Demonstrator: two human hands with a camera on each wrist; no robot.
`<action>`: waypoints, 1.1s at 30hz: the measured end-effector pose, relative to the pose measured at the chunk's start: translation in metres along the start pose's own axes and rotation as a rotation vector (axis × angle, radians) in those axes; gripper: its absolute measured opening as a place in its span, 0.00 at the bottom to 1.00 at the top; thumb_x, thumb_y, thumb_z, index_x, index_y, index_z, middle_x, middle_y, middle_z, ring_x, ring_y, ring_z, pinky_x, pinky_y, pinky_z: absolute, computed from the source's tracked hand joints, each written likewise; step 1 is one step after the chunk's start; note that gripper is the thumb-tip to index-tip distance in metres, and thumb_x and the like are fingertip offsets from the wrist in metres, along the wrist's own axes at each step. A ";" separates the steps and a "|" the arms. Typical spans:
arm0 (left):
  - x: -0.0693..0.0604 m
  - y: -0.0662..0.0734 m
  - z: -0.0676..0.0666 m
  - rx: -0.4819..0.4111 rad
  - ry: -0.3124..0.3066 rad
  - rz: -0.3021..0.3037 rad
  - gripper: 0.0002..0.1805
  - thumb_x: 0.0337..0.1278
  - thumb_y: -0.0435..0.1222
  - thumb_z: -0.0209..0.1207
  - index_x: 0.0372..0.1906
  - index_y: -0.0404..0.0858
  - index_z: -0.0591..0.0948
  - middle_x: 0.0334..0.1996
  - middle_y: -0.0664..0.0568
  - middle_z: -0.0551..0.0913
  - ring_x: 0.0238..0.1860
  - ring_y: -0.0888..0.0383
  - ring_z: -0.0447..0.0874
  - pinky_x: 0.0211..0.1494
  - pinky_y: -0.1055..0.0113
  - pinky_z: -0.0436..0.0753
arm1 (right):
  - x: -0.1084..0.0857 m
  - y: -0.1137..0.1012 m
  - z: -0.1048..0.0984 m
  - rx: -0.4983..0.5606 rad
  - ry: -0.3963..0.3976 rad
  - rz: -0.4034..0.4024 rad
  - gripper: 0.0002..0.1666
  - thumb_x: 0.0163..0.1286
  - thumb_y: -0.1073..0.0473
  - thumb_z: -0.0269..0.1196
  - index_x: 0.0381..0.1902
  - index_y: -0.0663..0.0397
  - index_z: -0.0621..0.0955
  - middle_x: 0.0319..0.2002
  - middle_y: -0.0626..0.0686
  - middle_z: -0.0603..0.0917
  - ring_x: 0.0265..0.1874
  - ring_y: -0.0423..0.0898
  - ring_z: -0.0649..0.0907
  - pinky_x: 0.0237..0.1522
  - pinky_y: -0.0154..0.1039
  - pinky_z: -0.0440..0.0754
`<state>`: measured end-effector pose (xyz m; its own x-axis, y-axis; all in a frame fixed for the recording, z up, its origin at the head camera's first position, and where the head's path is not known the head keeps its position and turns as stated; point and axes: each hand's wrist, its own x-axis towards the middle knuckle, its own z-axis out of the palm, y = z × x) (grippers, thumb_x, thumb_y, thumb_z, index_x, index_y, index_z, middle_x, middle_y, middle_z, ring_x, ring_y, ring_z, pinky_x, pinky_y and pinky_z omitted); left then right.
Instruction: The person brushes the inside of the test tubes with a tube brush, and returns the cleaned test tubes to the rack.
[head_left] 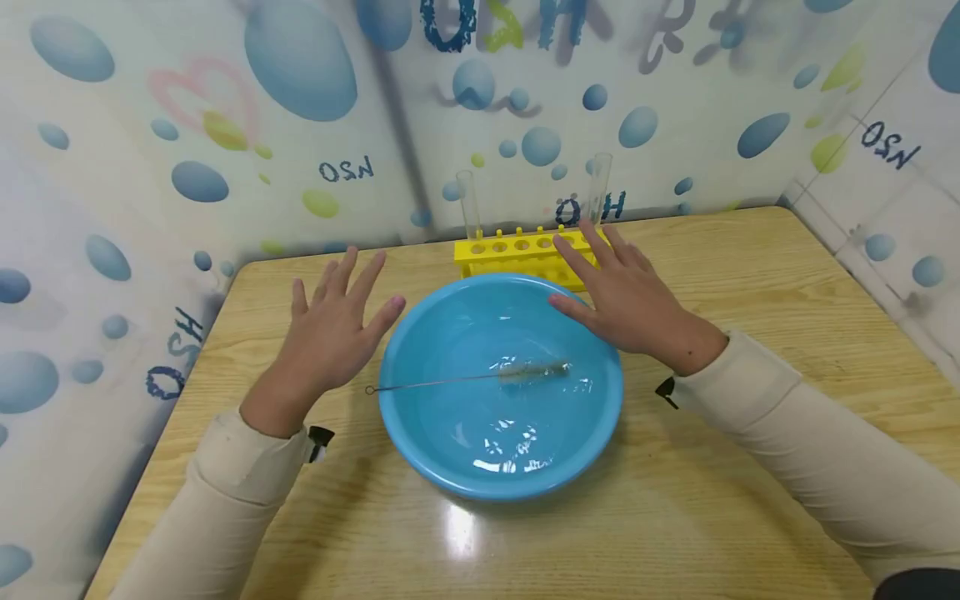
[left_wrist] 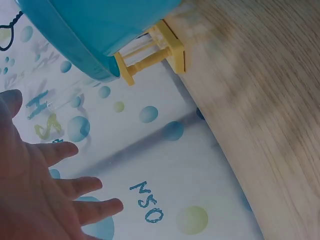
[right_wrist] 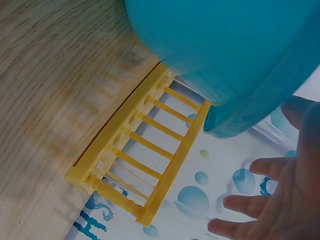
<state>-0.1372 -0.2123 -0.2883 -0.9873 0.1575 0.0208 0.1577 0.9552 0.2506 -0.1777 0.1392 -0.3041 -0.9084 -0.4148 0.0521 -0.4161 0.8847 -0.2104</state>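
Observation:
A round blue basin (head_left: 501,483) holding water stands on the wooden table. Across it lies a test tube brush (head_left: 532,371), its bristles in the water and its wire loop past the left rim. Left of the basin my left hand (head_left: 326,337) hovers with fingers spread, holding nothing. My right hand (head_left: 630,300) is spread likewise over the basin's upper right rim, in front of the rack. Behind the basin stands a yellow test tube rack (head_left: 487,257), partly hidden. One glass test tube (head_left: 468,204) rises from its left end, another tube (head_left: 600,187) from its right.
The wooden table (head_left: 750,350) backs onto a wall (head_left: 300,192) printed with blue bubbles and letters. A second wall (head_left: 892,192) borders the right side. In the right wrist view, the rack's side (right_wrist: 150,150) shows several yellow posts.

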 end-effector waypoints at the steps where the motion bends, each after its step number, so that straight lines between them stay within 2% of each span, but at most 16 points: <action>1: 0.000 0.000 0.000 -0.005 0.005 0.002 0.41 0.70 0.68 0.32 0.81 0.55 0.45 0.81 0.42 0.46 0.80 0.35 0.43 0.75 0.29 0.36 | 0.000 0.000 0.000 0.005 -0.011 0.004 0.46 0.75 0.35 0.52 0.81 0.43 0.49 0.80 0.62 0.46 0.78 0.67 0.49 0.72 0.71 0.54; 3: 0.000 0.000 0.000 -0.015 0.012 0.008 0.40 0.72 0.66 0.33 0.81 0.53 0.49 0.78 0.40 0.57 0.76 0.34 0.55 0.74 0.29 0.48 | 0.000 0.000 0.001 0.026 -0.041 0.015 0.46 0.75 0.35 0.52 0.81 0.42 0.49 0.79 0.63 0.51 0.77 0.67 0.55 0.69 0.72 0.61; 5: 0.000 0.000 0.000 -0.050 -0.006 0.010 0.38 0.73 0.64 0.36 0.80 0.51 0.53 0.73 0.41 0.67 0.71 0.35 0.67 0.69 0.32 0.62 | -0.001 0.001 0.002 0.059 -0.091 0.032 0.45 0.76 0.35 0.51 0.81 0.41 0.48 0.77 0.64 0.56 0.74 0.67 0.61 0.64 0.72 0.68; 7: 0.001 -0.002 0.002 -0.099 -0.052 0.014 0.35 0.75 0.61 0.38 0.79 0.50 0.56 0.66 0.41 0.75 0.64 0.38 0.76 0.61 0.35 0.74 | -0.002 0.003 0.004 0.103 -0.156 0.050 0.44 0.78 0.36 0.49 0.81 0.41 0.46 0.76 0.65 0.59 0.73 0.66 0.65 0.61 0.70 0.72; 9: 0.002 -0.005 0.005 -0.167 -0.115 0.026 0.32 0.77 0.56 0.41 0.77 0.49 0.59 0.61 0.42 0.80 0.57 0.43 0.83 0.55 0.43 0.81 | -0.004 0.006 0.008 0.167 -0.217 0.052 0.42 0.79 0.40 0.48 0.81 0.43 0.45 0.74 0.64 0.64 0.70 0.63 0.71 0.60 0.65 0.77; 11: 0.002 -0.010 0.010 -0.234 -0.179 0.048 0.28 0.78 0.52 0.44 0.76 0.49 0.62 0.57 0.43 0.82 0.50 0.47 0.86 0.49 0.50 0.84 | -0.006 0.009 0.013 0.239 -0.274 0.056 0.40 0.81 0.44 0.47 0.81 0.45 0.45 0.68 0.63 0.73 0.59 0.57 0.81 0.54 0.56 0.83; 13: 0.003 -0.014 0.015 -0.280 -0.214 0.070 0.26 0.78 0.47 0.47 0.75 0.48 0.65 0.55 0.44 0.83 0.43 0.52 0.87 0.43 0.58 0.86 | -0.008 0.010 0.017 0.303 -0.312 0.057 0.38 0.82 0.48 0.45 0.81 0.46 0.45 0.57 0.60 0.80 0.43 0.51 0.86 0.45 0.47 0.87; 15: 0.003 -0.017 0.019 -0.317 -0.229 0.086 0.25 0.77 0.43 0.49 0.73 0.48 0.68 0.53 0.44 0.84 0.38 0.55 0.87 0.39 0.63 0.86 | -0.009 0.011 0.018 0.346 -0.327 0.057 0.36 0.83 0.50 0.44 0.81 0.47 0.47 0.43 0.57 0.84 0.28 0.45 0.84 0.34 0.40 0.85; 17: 0.003 -0.019 0.022 -0.334 -0.220 0.092 0.24 0.76 0.41 0.51 0.72 0.48 0.70 0.52 0.44 0.84 0.36 0.56 0.85 0.37 0.65 0.86 | -0.010 0.011 0.018 0.362 -0.336 0.057 0.35 0.83 0.52 0.43 0.81 0.46 0.47 0.34 0.54 0.83 0.21 0.44 0.81 0.29 0.37 0.82; 21: 0.002 -0.019 0.024 -0.366 -0.186 0.114 0.24 0.74 0.39 0.54 0.71 0.47 0.72 0.48 0.45 0.86 0.32 0.56 0.86 0.34 0.66 0.85 | -0.012 0.012 0.014 0.363 -0.341 0.052 0.34 0.83 0.53 0.43 0.81 0.46 0.47 0.30 0.52 0.82 0.20 0.44 0.80 0.29 0.36 0.82; 26: 0.002 -0.013 0.028 -0.413 -0.190 0.156 0.24 0.73 0.38 0.56 0.71 0.45 0.73 0.45 0.44 0.87 0.29 0.56 0.86 0.32 0.66 0.84 | -0.017 0.019 0.010 0.361 -0.345 0.056 0.34 0.83 0.54 0.43 0.81 0.48 0.48 0.32 0.54 0.81 0.21 0.44 0.80 0.29 0.37 0.81; 33: -0.003 -0.005 0.028 -0.364 -0.158 0.173 0.24 0.72 0.38 0.56 0.70 0.44 0.74 0.47 0.45 0.87 0.31 0.52 0.86 0.34 0.67 0.84 | -0.021 0.024 0.007 0.376 -0.364 0.031 0.35 0.83 0.53 0.43 0.81 0.50 0.47 0.37 0.55 0.82 0.23 0.43 0.80 0.30 0.37 0.81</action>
<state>-0.1343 -0.2101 -0.3169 -0.9274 0.3709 -0.0489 0.2754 0.7653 0.5817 -0.1682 0.1681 -0.3168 -0.8191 -0.4962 -0.2879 -0.2855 0.7878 -0.5457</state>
